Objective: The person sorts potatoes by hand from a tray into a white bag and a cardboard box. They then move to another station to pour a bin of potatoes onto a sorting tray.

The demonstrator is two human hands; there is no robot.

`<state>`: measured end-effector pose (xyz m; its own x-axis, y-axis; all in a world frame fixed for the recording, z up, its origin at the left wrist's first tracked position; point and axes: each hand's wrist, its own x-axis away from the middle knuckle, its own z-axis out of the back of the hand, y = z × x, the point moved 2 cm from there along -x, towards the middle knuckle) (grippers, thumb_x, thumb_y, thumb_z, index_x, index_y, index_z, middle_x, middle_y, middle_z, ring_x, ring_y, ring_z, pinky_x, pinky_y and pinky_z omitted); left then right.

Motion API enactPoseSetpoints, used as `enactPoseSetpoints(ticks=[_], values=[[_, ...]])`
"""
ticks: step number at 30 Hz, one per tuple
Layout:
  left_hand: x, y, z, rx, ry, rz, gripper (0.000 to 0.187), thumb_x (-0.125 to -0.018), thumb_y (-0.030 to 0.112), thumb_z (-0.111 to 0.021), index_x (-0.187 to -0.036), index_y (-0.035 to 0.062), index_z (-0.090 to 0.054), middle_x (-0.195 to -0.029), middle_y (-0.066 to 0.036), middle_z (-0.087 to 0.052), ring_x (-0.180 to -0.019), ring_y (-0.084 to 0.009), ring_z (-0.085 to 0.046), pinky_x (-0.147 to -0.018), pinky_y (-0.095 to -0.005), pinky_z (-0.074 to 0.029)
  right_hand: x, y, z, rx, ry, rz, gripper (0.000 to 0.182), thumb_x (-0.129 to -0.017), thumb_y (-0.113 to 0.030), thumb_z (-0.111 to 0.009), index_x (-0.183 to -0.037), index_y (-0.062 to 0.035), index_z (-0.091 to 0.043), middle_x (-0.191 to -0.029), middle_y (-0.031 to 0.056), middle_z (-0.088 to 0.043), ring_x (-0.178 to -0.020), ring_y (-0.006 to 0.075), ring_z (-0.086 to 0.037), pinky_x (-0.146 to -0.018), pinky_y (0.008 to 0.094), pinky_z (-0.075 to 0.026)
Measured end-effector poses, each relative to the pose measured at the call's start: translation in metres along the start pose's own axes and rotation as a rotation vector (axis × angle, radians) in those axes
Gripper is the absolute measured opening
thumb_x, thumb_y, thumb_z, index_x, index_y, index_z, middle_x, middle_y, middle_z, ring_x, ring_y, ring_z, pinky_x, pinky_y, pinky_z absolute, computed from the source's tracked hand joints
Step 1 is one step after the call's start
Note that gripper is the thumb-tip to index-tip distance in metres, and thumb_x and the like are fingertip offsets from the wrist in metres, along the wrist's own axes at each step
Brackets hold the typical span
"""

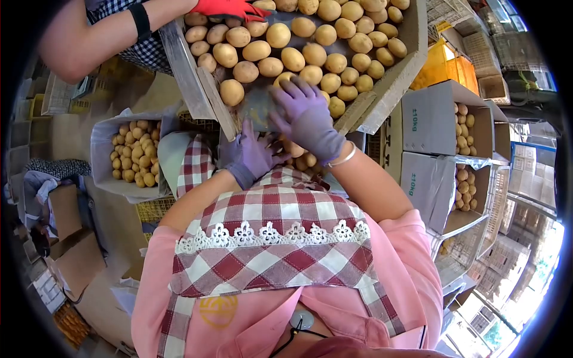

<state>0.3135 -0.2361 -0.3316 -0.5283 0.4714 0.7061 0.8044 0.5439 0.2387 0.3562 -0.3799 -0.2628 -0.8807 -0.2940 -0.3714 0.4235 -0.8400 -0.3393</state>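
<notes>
My right hand (305,116), in a purple-grey glove, reaches over the lower end of a sloping sorting tray (397,83). Its fingers are stretched out at the edge of the potatoes (292,59) that lie spread there, touching or just above one of them. My left hand (255,154), gloved alike, is held at the tray's narrow lip with its fingers apart. I see nothing held in it. Directly below both hands, more potatoes (303,160) show in front of my checked apron; their container is mostly hidden.
A co-worker's red-gloved hand (231,8) lies over the tray's far left. To the left stands a lined box of potatoes (136,152). On the right are open cartons (428,122) with potatoes, an orange crate (444,64) and stacked crates (501,238).
</notes>
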Motion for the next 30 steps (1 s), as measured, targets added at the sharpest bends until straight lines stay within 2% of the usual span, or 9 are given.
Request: enactPoseSetpoints(ticks=[3, 6, 10, 13, 16, 18, 22, 28, 30], values=[[-0.004, -0.001, 0.006, -0.002, -0.013, 0.003, 0.089, -0.084, 0.078, -0.032, -0.147, 0.0162, -0.023, -0.142, -0.013, -0.036, -0.129, -0.0366, -0.039, -0.100, -0.0610, -0.037, 0.007, -0.008, -0.017, 0.342, -0.243, 0.034, 0.043, -0.081, -0.036, -0.064, -0.120, -0.0177, -0.058, -0.141, 0.0130, -0.040, -0.121, 0.0373, -0.047, -0.101, 0.0580, -0.033], [0.001, -0.001, 0.009, -0.009, -0.036, -0.049, 0.090, -0.082, 0.079, -0.038, -0.141, 0.0128, -0.029, -0.137, -0.012, -0.041, -0.123, -0.0364, -0.044, -0.099, -0.0612, -0.039, -0.014, -0.008, -0.008, -0.248, -0.358, -0.018, 0.035, -0.081, -0.028, -0.064, -0.112, -0.0139, -0.061, -0.118, 0.0085, -0.060, -0.111, 0.0313, -0.055, -0.094, 0.0451, -0.044], [-0.004, -0.002, 0.007, 0.059, -0.025, 0.008, 0.091, -0.080, 0.080, -0.037, -0.142, 0.0144, -0.029, -0.140, -0.013, -0.040, -0.123, -0.0372, -0.045, -0.102, -0.0592, -0.036, -0.065, -0.020, -0.018, 0.017, 0.088, 0.103, 0.043, -0.080, -0.030, -0.064, -0.120, -0.0181, -0.057, -0.123, 0.0071, -0.056, -0.121, 0.0304, -0.049, -0.097, 0.0486, -0.040], [0.011, 0.004, -0.002, 0.127, -0.019, 0.081, 0.092, -0.082, 0.080, -0.034, -0.145, 0.0142, -0.027, -0.145, -0.014, -0.036, -0.127, -0.0363, -0.042, -0.106, -0.0566, -0.031, -0.053, -0.020, -0.056, 0.187, -0.200, 0.244, 0.058, -0.082, -0.033, -0.062, -0.137, -0.0272, -0.046, -0.144, 0.0016, -0.042, -0.136, 0.0290, -0.036, -0.108, 0.0669, -0.019], [0.008, 0.005, 0.012, 0.168, -0.129, 0.000, 0.087, -0.084, 0.078, -0.032, -0.146, 0.0168, -0.026, -0.148, -0.013, -0.032, -0.130, -0.0381, -0.039, -0.108, -0.0573, -0.030, -0.033, -0.020, -0.029, 0.208, -0.355, 0.317, 0.052, -0.081, -0.031, -0.063, -0.131, -0.0241, -0.053, -0.136, 0.0031, -0.050, -0.129, 0.0296, -0.043, -0.105, 0.0588, -0.029], [0.014, 0.007, 0.002, 0.165, -0.086, 0.006, 0.081, -0.086, 0.076, -0.035, -0.144, 0.0209, -0.028, -0.145, -0.013, -0.034, -0.126, -0.0410, -0.040, -0.106, -0.0637, -0.027, -0.035, -0.007, 0.003, -0.013, -0.890, -0.012, 0.044, -0.080, -0.029, -0.063, -0.123, -0.0206, -0.058, -0.126, 0.0057, -0.057, -0.121, 0.0318, -0.049, -0.100, 0.0496, -0.037], [0.002, 0.005, 0.012, 0.216, -0.039, 0.060, 0.079, -0.085, 0.075, -0.040, -0.143, 0.0218, -0.029, -0.143, -0.012, -0.035, -0.121, -0.0412, -0.042, -0.105, -0.0701, -0.024, -0.013, 0.072, 0.028, 0.211, 0.025, -0.171, 0.044, -0.081, -0.034, -0.062, -0.119, -0.0115, -0.059, -0.122, 0.0146, -0.058, -0.117, 0.0355, -0.051, -0.096, 0.0478, -0.040], [0.008, 0.005, -0.006, 0.172, -0.091, 0.044, 0.084, -0.087, 0.073, -0.032, -0.149, 0.0181, -0.017, -0.154, -0.010, -0.023, -0.140, -0.0373, -0.025, -0.106, -0.0668, -0.025, 0.014, -0.004, -0.016, 0.495, -0.618, -0.210, 0.072, -0.086, -0.038, -0.058, -0.146, -0.0109, -0.031, -0.153, 0.0307, -0.011, -0.141, 0.0435, -0.022, -0.108, 0.0628, -0.024], [-0.042, -0.007, 0.056, -0.421, -0.127, -0.301, 0.080, -0.090, 0.069, -0.033, -0.149, 0.0173, -0.019, -0.152, -0.010, -0.025, -0.140, -0.0366, -0.026, -0.106, -0.0661, -0.027, 0.033, -0.011, -0.006, 0.319, -0.698, -0.149, 0.070, -0.087, -0.034, -0.057, -0.147, -0.0131, -0.029, -0.154, 0.0282, -0.012, -0.143, 0.0407, -0.019, -0.109, 0.0595, -0.025]])
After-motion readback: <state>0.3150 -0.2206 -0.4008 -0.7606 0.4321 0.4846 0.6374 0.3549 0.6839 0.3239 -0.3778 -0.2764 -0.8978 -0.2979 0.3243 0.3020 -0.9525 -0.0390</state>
